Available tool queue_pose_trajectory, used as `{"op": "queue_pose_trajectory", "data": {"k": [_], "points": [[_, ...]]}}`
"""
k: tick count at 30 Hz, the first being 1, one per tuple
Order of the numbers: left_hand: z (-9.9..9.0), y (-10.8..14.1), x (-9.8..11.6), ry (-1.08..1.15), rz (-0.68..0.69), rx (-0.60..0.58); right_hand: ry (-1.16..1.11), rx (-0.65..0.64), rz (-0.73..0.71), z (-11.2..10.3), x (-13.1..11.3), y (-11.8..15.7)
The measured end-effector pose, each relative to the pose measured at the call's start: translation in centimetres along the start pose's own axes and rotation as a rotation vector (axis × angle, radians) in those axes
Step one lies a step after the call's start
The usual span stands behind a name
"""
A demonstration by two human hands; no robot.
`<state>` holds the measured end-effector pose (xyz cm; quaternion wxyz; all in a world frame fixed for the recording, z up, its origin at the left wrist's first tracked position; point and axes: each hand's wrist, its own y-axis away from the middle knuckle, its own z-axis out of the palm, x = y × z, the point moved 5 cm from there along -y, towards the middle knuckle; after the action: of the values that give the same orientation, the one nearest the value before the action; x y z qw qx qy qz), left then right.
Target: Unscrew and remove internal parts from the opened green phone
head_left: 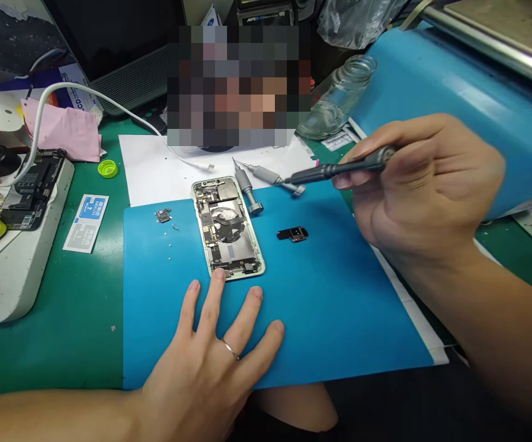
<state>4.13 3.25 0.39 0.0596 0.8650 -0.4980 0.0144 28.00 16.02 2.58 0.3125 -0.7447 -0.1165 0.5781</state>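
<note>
An opened phone housing with its inner parts showing lies on a blue mat. My left hand is spread over the mat, one fingertip touching the phone's lower edge, and holds nothing. Raised at the right, my right hand grips a dark pen-like tool, its tip pointing left above the mat. A small black part lies right of the phone. Left of it are a small metal part and tiny pieces. Two grey screwdrivers lie beyond the phone's upper right.
A white charging cable arches over the back left. Another opened phone rests on a white device at the left. A glass jar stands tilted at the back, near a blue covered block. A green cap lies left.
</note>
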Motion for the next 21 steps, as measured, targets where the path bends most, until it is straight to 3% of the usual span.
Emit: {"op": "queue_pose_trajectory", "data": {"k": [4,21], "points": [[0.0,0.0,-0.1,0.002,-0.001,0.007,-0.016,0.121,-0.014,-0.3,0.6,-0.3],[0.0,0.0,0.1,-0.003,-0.006,0.025,0.134,0.131,-0.118,0.0,-0.3,0.1]]}}
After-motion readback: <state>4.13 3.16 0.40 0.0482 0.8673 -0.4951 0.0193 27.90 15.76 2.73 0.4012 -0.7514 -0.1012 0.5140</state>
